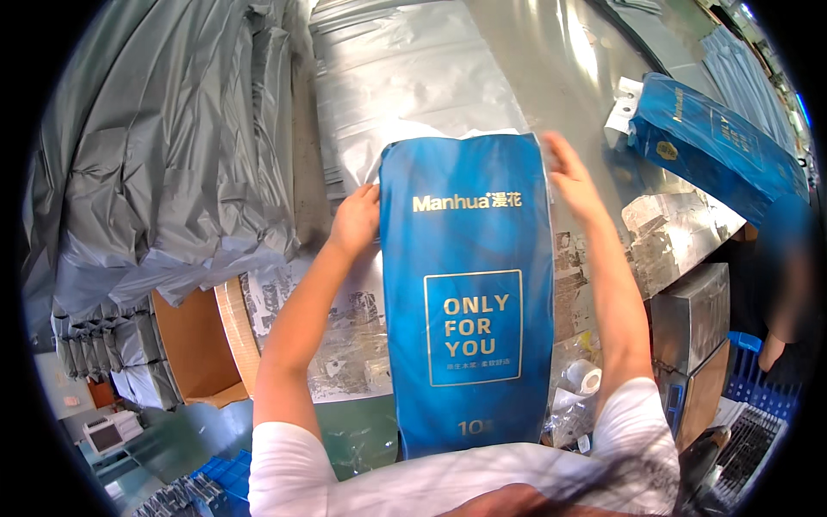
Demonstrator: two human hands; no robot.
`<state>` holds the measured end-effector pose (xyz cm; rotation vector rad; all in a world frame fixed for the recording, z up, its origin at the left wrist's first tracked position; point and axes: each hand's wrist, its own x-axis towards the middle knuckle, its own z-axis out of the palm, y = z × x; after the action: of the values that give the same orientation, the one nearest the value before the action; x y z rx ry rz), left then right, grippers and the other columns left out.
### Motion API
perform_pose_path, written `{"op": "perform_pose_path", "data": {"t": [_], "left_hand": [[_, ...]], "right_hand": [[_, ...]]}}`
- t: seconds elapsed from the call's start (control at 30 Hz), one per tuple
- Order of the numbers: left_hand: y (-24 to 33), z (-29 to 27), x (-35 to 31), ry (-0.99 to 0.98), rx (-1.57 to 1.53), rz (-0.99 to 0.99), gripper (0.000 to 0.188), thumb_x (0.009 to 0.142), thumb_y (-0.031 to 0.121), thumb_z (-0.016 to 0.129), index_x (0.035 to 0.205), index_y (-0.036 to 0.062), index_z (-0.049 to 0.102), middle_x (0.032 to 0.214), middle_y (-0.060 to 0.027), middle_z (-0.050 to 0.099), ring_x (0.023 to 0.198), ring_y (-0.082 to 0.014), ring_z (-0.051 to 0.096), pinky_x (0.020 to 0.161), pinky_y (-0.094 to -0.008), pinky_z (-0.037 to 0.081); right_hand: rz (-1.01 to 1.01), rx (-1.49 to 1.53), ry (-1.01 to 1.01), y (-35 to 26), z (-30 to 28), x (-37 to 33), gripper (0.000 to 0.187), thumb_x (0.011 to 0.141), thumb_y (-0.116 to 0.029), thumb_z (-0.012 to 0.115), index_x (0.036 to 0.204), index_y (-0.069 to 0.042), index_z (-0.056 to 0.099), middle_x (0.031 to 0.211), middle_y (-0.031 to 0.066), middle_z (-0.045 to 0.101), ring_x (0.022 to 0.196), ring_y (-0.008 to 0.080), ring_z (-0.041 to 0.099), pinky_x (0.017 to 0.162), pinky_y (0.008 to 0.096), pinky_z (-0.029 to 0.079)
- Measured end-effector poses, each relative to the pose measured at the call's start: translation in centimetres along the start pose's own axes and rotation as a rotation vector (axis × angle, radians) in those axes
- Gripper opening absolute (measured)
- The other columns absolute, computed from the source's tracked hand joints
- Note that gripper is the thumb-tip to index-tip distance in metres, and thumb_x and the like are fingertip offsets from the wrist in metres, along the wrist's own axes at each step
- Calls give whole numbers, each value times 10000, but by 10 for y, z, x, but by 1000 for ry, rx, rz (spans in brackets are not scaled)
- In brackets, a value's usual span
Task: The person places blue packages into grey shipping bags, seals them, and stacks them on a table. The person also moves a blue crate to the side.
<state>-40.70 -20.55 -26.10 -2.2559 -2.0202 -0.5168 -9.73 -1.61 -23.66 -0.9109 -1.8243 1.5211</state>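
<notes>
A tall blue plastic package point(469, 241) with pale printing lies lengthwise in front of me, its lower end against my white shirt. At its upper left edge my left hand point(355, 220) has hold of the side, with some fingertips hidden by the package. Beside the upper right corner is my right hand point(573, 177), its fingers apart and close to the package's edge; whether they touch it I cannot make out. Beyond the package's top end lies a stack of silvery grey plastic bags point(413, 77) on the metal table point(551, 60).
Grey plastic bags point(172, 146) hang in a thick bunch at left, above an open cardboard box point(198, 345). Another blue package point(715, 142) lies at the far right. Near my right forearm are a white roll point(584, 376) and a metal box point(693, 319). Another person point(784, 284) stands at right.
</notes>
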Motion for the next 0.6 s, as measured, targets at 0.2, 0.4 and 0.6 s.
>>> {"op": "perform_pose_path", "data": {"t": [0.2, 0.4, 0.6], "left_hand": [[-30, 19, -17, 148, -519, -386, 175, 669, 34, 564, 839, 48, 607, 866, -106, 585, 792, -292, 558, 687, -335, 474], [-17, -3, 31, 448, -372, -493, 77, 721, 8, 560, 783, -20, 595, 845, -127, 561, 700, -273, 566, 648, -315, 459], [-1, -29, 16, 256, -268, -495, 122, 705, 10, 582, 816, 42, 541, 888, -117, 550, 782, -305, 551, 669, -378, 451]], "right_hand": [[8, -54, -314, 14, 24, 8, 391, 835, -106, 526, 1218, -71, 454, 1171, 41, 529, 1095, 160, 475, 910, 293, 381], [-491, -1266, 109, 28, 13, 47, 271, 697, -117, 560, 968, -116, 553, 976, 60, 558, 903, 226, 532, 716, 380, 421], [-478, -1170, 326, 17, 30, 38, 128, 747, -191, 519, 703, -73, 493, 727, 93, 567, 645, 287, 539, 555, 378, 408]]}}
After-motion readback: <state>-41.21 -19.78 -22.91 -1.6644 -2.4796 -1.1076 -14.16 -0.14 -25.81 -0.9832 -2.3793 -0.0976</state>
